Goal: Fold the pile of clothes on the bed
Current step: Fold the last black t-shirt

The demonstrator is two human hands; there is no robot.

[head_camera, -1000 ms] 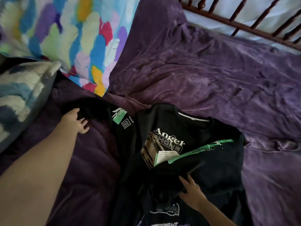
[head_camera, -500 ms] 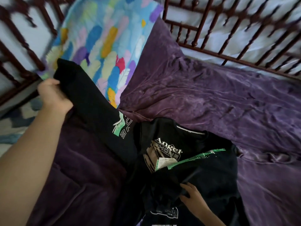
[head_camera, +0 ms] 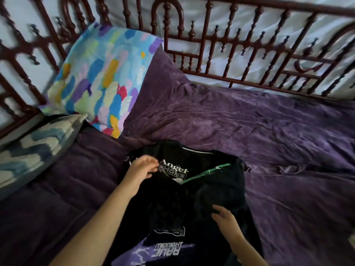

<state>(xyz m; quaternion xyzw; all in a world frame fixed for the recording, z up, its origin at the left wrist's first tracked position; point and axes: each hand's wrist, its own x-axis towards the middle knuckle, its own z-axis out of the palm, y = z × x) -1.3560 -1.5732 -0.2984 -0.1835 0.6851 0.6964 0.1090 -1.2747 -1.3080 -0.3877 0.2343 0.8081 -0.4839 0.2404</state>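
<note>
A feather-print pillow (head_camera: 99,77) lies beyond the black T-shirt (head_camera: 211,189); the blurred left hand (head_camera: 143,167) touches it, grip unclear, while the right hand (head_camera: 225,217) rests spread.

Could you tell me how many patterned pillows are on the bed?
2: the feather pillow against the rail, upper left; the zigzag pillow below it, at the left edge. More may be hidden.

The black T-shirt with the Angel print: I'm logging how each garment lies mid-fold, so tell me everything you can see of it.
The black T-shirt looks like soft cotton. It lies print side up and rumpled on the purple bedspread, collar toward the bed rail. White Angel lettering and a green streak cross its chest. One sleeve is folded in where the left hand touches it, blurred. The right hand rests on its lower part, fingers spread.
</note>
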